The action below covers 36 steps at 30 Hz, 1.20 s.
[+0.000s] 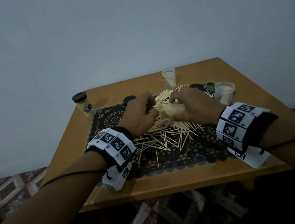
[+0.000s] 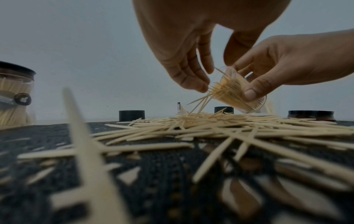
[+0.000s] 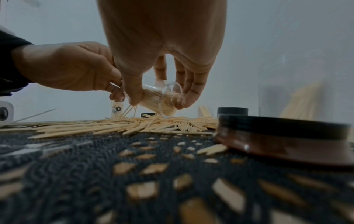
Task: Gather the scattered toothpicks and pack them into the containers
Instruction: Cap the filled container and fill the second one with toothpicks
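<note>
The right hand [image 2: 291,63] grips a tilted clear container [image 2: 237,92] over the toothpick pile [image 1: 165,128] mid-desk, while the left hand [image 2: 178,50] pinches toothpicks into its mouth. Filling is under way; next, scoop more from six o'clock

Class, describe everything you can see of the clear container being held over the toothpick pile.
The clear container is a small, transparent, plastic-looking cylinder without a lid. It is packed with pale toothpicks whose tips stick out of its open mouth. It is held tilted, mouth towards the left hand, just above the scattered toothpicks on the dark lace mat. The right hand grips its wall with thumb and fingers, while the left hand's fingertips meet the protruding toothpicks.
</note>
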Available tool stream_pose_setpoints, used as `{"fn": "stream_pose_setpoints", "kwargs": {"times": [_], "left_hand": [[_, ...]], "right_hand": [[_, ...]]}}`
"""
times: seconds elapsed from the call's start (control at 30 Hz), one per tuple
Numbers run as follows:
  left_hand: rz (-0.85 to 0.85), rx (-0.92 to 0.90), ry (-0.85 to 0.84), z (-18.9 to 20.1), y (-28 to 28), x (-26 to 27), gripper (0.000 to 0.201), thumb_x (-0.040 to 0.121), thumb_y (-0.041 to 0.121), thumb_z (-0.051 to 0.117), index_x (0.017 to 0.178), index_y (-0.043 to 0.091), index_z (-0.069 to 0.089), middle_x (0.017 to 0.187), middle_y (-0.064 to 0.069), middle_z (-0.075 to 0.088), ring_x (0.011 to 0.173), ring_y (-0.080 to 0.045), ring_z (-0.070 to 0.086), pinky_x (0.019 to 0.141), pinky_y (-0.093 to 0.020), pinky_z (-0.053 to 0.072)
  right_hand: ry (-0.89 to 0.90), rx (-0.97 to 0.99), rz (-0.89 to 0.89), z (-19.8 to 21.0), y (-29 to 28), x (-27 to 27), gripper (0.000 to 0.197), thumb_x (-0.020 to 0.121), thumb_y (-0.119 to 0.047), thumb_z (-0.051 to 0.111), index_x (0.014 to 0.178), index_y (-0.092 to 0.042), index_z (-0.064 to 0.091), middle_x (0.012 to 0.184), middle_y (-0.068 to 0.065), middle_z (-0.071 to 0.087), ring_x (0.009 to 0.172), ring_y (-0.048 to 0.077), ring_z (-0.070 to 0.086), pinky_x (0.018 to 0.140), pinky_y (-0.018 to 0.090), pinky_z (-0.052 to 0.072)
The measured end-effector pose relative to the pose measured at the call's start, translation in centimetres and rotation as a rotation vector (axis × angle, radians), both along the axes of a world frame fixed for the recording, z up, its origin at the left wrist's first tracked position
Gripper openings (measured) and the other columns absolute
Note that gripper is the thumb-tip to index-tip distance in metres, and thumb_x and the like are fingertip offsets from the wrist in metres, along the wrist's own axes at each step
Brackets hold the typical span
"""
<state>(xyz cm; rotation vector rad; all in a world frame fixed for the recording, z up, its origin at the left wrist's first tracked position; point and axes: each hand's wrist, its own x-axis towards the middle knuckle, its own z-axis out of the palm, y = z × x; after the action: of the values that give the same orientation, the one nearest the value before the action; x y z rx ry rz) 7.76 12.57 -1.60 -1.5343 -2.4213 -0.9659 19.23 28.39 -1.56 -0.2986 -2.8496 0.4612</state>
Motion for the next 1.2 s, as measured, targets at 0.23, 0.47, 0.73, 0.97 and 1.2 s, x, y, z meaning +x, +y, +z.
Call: {"fn": "stream_pose_setpoints", "kwargs": {"times": [0.23,0.47,0.73,0.97,1.2], "left_hand": [[-0.093,0.017,-0.024,0.2,-0.21,-0.25,0.005,0.087,0.01,0.067,0.091,0.011,0.069,0.08,0.005,0.066,0.072,-0.008,0.062,0.067,-0.017,0.051],[0.101,0.001,0.019,-0.05,-0.12,-0.6,0.014,0.085,0.003,0.056,0.096,0.009,0.061,0.088,-0.004,0.062,0.079,-0.018,0.056,0.072,-0.033,0.05],[-0.049,0.004,-0.041,0.14,-0.05,0.01,0.012,0.088,0.003,0.06,0.097,0.008,0.066,0.083,0.004,0.064,0.075,-0.009,0.06,0.066,-0.011,0.046],[0.077,-0.207,-0.105,-0.35,-0.17,-0.65,0.029,0.087,0.008,0.062,0.114,0.009,0.053,0.099,-0.003,0.065,0.089,-0.017,0.061,0.074,-0.025,0.047],[0.023,-0.3,-0.107,-0.47,-0.11,-0.87,0.028,0.082,0.013,0.072,0.106,0.011,0.058,0.096,-0.002,0.066,0.089,-0.017,0.063,0.079,-0.03,0.053]], "right_hand": [[-0.009,-0.037,0.051,-0.02,-0.15,-0.07,0.051,0.076,-0.044,0.077,0.117,-0.018,0.059,0.112,0.005,0.056,0.1,0.02,0.056,0.082,0.032,0.045],[0.02,-0.024,-0.002,-0.01,0.11,-0.04,0.053,0.077,-0.044,0.076,0.119,-0.016,0.058,0.115,0.005,0.055,0.099,0.017,0.051,0.079,0.028,0.037],[0.036,-0.012,0.005,-0.11,0.22,-0.14,0.052,0.077,-0.043,0.077,0.118,-0.016,0.059,0.115,0.006,0.056,0.1,0.019,0.052,0.077,0.028,0.037],[0.04,-0.028,0.009,-0.19,0.16,-0.11,0.053,0.077,-0.044,0.077,0.118,-0.017,0.059,0.115,0.005,0.057,0.102,0.02,0.054,0.078,0.028,0.038],[0.033,-0.041,0.01,-0.1,0.08,-0.07,0.052,0.076,-0.044,0.078,0.117,-0.017,0.06,0.114,0.007,0.057,0.103,0.021,0.056,0.082,0.031,0.044]]}}
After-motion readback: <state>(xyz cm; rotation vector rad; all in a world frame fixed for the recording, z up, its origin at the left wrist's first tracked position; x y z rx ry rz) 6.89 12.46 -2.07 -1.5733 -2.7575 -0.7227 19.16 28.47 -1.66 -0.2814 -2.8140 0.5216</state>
